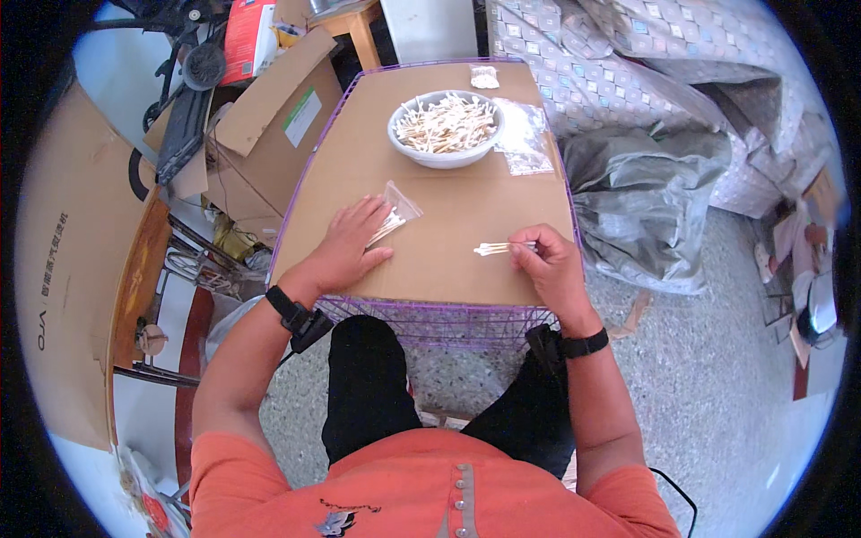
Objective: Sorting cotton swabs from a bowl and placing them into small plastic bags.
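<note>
On the cardboard tabletop (448, 211), my left hand (345, 247) lies flat with its fingers stretched out, partly over a small clear plastic bag (404, 203). Several cotton swabs (386, 228) show in that bag beside the fingers. My right hand (552, 269), at the right side of the board, pinches a few cotton swabs (491, 248) between thumb and fingers, their white tips pointing left. Farther back stands a pale round bowl (446, 160) heaped with loose cotton swabs (448, 123). Clear plastic bags (525, 139) lie against the bowl's right side.
A small white packet (484, 77) lies at the board's far edge. A purple wire frame (430, 325) supports the cardboard. Open cardboard boxes (260, 117) crowd the left, and a grey plastic sack (641, 206) stands on the floor at the right.
</note>
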`<state>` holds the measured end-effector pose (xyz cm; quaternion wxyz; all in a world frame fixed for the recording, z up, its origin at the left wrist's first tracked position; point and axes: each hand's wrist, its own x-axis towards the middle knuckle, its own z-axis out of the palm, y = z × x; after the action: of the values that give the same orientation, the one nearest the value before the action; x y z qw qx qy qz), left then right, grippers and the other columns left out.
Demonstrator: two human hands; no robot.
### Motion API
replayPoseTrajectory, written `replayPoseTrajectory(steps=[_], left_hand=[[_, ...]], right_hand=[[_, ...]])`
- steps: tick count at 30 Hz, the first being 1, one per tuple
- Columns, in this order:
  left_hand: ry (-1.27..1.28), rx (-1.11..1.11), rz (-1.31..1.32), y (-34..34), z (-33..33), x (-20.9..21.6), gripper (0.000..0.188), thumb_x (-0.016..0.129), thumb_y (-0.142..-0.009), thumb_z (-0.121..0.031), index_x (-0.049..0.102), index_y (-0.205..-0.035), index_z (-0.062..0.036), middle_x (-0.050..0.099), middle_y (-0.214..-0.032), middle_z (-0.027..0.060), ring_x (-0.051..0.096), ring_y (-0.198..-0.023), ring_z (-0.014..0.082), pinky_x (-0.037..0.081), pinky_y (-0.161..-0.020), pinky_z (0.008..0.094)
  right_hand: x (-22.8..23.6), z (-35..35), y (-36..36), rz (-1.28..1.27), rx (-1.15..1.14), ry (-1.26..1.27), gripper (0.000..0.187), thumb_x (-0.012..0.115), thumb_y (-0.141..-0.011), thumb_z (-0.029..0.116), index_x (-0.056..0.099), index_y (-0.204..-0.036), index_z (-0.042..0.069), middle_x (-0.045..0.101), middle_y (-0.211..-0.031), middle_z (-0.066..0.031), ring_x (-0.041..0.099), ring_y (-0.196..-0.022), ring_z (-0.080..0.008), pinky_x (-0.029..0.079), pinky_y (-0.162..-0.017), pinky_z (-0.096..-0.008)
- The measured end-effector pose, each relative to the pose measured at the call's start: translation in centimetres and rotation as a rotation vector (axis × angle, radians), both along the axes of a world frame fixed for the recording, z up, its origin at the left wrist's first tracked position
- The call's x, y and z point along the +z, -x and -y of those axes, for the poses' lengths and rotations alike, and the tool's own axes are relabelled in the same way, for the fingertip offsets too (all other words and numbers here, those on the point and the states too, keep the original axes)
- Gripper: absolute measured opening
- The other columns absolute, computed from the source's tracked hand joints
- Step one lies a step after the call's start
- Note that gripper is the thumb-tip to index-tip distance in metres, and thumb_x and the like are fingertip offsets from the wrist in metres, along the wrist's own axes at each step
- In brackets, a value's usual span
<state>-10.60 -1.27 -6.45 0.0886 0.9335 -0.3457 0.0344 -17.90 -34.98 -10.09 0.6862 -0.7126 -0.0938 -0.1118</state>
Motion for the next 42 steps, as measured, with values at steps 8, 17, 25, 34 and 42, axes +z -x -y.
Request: replayPoseTrajectory(steps=[8, 17, 25, 34, 42], left_hand=[[-0.003, -0.025, 0.117, 1.3, 0.9, 1.2, 0.076, 0.057, -0.092, -0.035, 0.022, -0.15, -0.001, 0.022, -0.156, 0.0231, 0.02, -0.145, 0.0369, 0.015, -0.118, 0.0457], [0.194, -0.173, -0.205, 1.8, 2.4, 4.3, 0.046, 0.057, -0.093, -0.023, 0.051, -0.135, -0.0057, 0.045, -0.144, 0.0171, 0.041, -0.135, 0.0342, 0.03, -0.113, 0.0415], [-0.001, -0.344, -0.097, -3.0, 6.9, 5.4, 0.018, 0.062, -0.083, -0.005, 0.064, -0.101, -0.0062, 0.059, -0.102, 0.0122, 0.059, -0.098, 0.0321, 0.049, -0.086, 0.0392], [0.035, -0.386, -0.129, -3.8, 7.3, 6.7, 0.007, 0.065, -0.083, -0.005, 0.058, -0.086, -0.004, 0.056, -0.089, 0.0106, 0.059, -0.082, 0.0303, 0.048, -0.072, 0.0387], [0.102, -0.385, -0.154, -1.4, 7.9, 7.8, 0.006, 0.063, -0.082, -0.003, 0.061, -0.088, -0.0027, 0.059, -0.085, 0.0129, 0.06, -0.079, 0.0322, 0.049, -0.07, 0.039]], right_hand=[[-0.1, 0.0, 0.3, -0.011, -0.014, 0.017, 0.005, 0.066, -0.089, 0.002, 0.063, -0.093, 0.002, 0.059, -0.083, 0.0037, 0.053, -0.072, -0.0038, 0.044, -0.063, -0.0196], [0.2, 0.4, 0.1, -0.007, -0.021, 0.08, 0.003, 0.066, -0.088, 0.003, 0.064, -0.09, 0.002, 0.06, -0.083, 0.0016, 0.052, -0.072, -0.0045, 0.044, -0.063, -0.0206], [0.3, 0.1, 0.2, 0.01, -0.031, 0.035, 0.003, 0.066, -0.088, 0.004, 0.064, -0.09, 0.003, 0.059, -0.082, 0.0012, 0.051, -0.069, -0.0049, 0.042, -0.061, -0.0206], [0.0, 0.0, 0.3, 0.033, -0.007, 0.033, 0.003, 0.064, -0.091, 0.004, 0.063, -0.094, 0.003, 0.06, -0.08, 0.0023, 0.054, -0.068, -0.0042, 0.044, -0.061, -0.0196], [1.1, -2.5, -0.2, 0.033, -0.019, -0.2, 0.005, 0.065, -0.091, 0.006, 0.064, -0.095, 0.004, 0.061, -0.074, 0.0016, 0.055, -0.065, -0.0046, 0.045, -0.058, -0.0207]])
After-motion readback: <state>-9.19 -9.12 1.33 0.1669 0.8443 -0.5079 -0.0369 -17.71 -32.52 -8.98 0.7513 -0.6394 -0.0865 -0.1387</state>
